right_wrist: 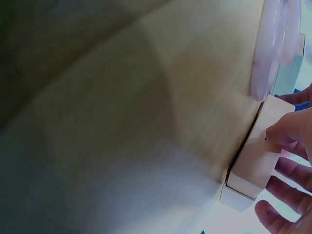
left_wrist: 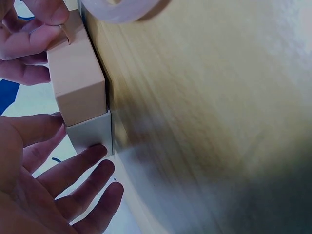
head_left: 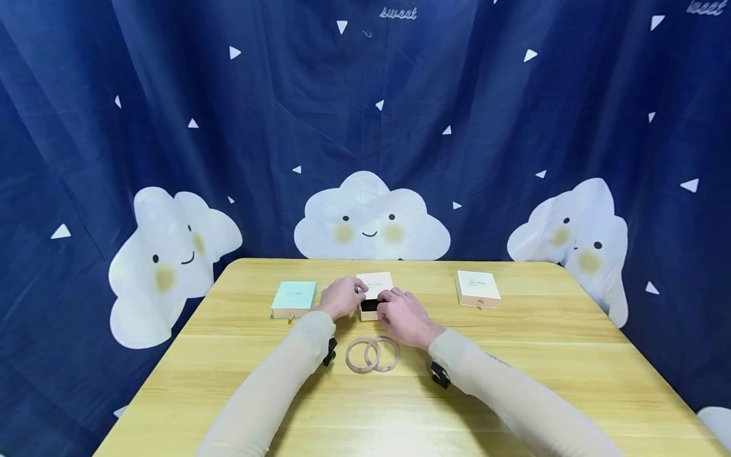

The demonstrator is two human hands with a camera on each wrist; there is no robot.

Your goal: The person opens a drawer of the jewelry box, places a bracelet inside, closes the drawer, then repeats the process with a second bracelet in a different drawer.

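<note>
The right hand (head_left: 404, 315) has its grip pinched on the tab (left_wrist: 67, 37) of the middle box (head_left: 374, 280), drawer part-way out, while the left hand (head_left: 341, 296) grips its cover. It's on the counter (head_left: 548, 317), between green box (head_left: 294, 296) and white box (head_left: 476, 287), beyond two bangles (right_wrist: 265, 58).

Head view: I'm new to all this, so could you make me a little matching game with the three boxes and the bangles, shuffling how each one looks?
Things
1. Left box
2. Middle box
3. Right box
4. Bangles

Looks
A. White top, closed
B. Pale pink, one ring overlapping the other
C. Mint-green top
D. Partly open, with a dark inside showing

Right pairs: 1-C, 2-D, 3-A, 4-B
</note>
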